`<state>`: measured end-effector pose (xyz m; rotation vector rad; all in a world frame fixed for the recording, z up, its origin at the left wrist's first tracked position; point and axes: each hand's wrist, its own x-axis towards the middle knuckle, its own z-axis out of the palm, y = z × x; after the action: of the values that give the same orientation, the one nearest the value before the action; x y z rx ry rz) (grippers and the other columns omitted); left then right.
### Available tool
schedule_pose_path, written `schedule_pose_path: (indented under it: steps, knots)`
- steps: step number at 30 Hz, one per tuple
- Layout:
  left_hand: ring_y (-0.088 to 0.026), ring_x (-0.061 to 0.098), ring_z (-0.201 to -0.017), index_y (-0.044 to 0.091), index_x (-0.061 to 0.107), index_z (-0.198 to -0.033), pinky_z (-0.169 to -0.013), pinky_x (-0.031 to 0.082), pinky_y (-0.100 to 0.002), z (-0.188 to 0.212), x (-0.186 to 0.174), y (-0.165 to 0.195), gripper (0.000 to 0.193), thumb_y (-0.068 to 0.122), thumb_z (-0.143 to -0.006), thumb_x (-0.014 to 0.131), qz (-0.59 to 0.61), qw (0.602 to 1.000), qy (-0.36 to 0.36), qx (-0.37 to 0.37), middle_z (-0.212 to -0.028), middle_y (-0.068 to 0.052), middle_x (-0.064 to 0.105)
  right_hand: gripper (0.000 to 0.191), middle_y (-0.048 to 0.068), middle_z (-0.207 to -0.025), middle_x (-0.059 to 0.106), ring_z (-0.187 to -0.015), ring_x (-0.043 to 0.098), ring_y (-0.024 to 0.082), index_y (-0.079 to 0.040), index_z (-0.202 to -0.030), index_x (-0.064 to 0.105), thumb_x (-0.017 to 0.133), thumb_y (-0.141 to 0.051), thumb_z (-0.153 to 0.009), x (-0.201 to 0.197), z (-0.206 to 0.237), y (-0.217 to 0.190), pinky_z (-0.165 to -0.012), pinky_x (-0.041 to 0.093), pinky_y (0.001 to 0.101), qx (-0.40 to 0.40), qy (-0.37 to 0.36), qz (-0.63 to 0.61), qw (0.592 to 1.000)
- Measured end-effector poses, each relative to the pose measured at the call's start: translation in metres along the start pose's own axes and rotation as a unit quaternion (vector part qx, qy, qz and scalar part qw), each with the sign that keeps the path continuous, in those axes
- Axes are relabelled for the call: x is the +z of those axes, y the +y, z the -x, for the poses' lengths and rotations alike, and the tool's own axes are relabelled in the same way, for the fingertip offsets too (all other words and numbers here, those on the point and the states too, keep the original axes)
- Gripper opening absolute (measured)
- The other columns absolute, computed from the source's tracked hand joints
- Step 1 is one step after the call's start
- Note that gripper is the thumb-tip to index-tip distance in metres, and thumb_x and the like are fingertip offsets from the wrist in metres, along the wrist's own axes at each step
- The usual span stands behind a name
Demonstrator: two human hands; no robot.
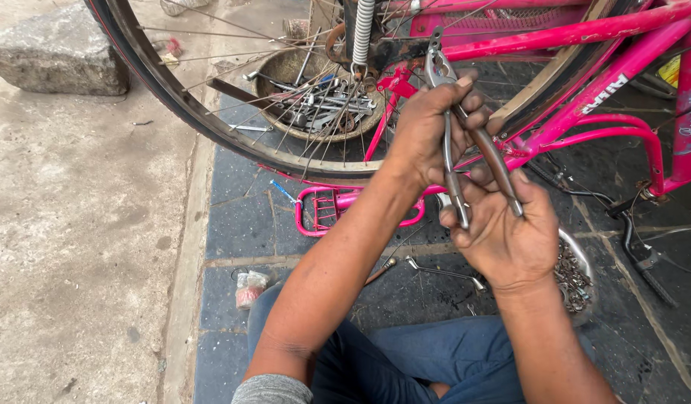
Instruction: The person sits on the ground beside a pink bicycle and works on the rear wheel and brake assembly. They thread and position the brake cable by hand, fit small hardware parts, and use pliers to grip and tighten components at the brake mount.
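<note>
The person sits on the ground by an upturned pink bike (585, 34), both hands on a pair of pliers (454, 127). The left hand (428, 131) wraps the pliers high up, near the pivot, fingers curled tight around them. The right hand (506, 236) sits lower, at about five o'clock from the left, gripping the ends of the two handles, which stand a little apart. The pliers' nose points up to twelve o'clock and meets the frame near the rear axle, just beside a coil spring (363, 34); what it bites on I cannot tell.

By my reckoning the work at the hub is in mid-course: the wheel (211, 127) sits in the frame. A pink carrier rack (323, 206) lies on the tiles below the rim, off the bike. A bowl of tools (319, 101) shows through the spokes at ten o'clock from the hands, and a spanner (443, 271) lies below them.
</note>
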<state>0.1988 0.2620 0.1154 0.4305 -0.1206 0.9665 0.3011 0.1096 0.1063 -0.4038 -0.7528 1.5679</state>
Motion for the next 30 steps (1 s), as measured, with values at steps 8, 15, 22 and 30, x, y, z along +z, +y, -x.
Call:
schedule_pose_path:
  steps: [8, 15, 22, 30]
  knots:
    - [-0.013, 0.052, -0.059, -0.003, 0.046, -0.130, -0.065, 0.057, -0.039, -0.015, -0.020, -0.016, 0.033, 0.013, -0.102, 0.055, 0.013, 0.998, -0.054, 0.035, -0.072, -0.001, 0.051, 0.066, 0.027, -0.135, 0.054, -0.101, 0.068, 0.044, -0.004, -0.120, 0.066, 0.078, -0.052, -0.077, 0.054, 0.012, 0.004, -0.074, 0.056, 0.0500, -0.234, 0.071, 0.928, 0.282]
    - [-0.014, 0.057, -0.061, 0.000, 0.056, -0.105, -0.063, 0.060, -0.039, -0.008, -0.016, -0.005, 0.022, 0.019, -0.101, 0.065, -0.076, 0.996, -0.004, 0.050, -0.077, -0.005, 0.058, 0.045, 0.020, -0.116, 0.063, -0.084, 0.069, 0.034, 0.000, -0.109, 0.068, 0.072, -0.039, -0.088, 0.036, -0.002, 0.019, -0.072, 0.055, 0.0462, -0.155, 0.133, 0.842, 0.500]
    - [-0.024, 0.072, -0.072, -0.003, 0.060, -0.094, -0.070, 0.067, -0.042, -0.012, -0.016, 0.014, 0.024, 0.020, -0.096, 0.065, -0.112, 0.994, 0.006, -0.005, -0.082, -0.013, 0.067, 0.049, 0.031, -0.132, 0.064, -0.113, 0.067, 0.047, 0.002, -0.122, 0.068, 0.055, -0.044, -0.109, 0.000, -0.007, 0.009, -0.077, 0.058, 0.0438, -0.018, -0.023, 0.002, 1.000]
    - [-0.023, 0.070, -0.070, 0.002, 0.056, -0.096, -0.067, 0.066, -0.042, -0.016, -0.018, 0.016, 0.016, 0.016, -0.098, 0.063, -0.132, 0.991, -0.015, 0.033, -0.082, -0.011, 0.065, 0.048, 0.032, -0.133, 0.059, -0.112, 0.064, 0.040, 0.002, -0.118, 0.067, 0.058, -0.043, -0.107, -0.021, -0.011, 0.007, -0.093, 0.057, 0.0493, 0.056, -0.024, 0.063, 0.996]
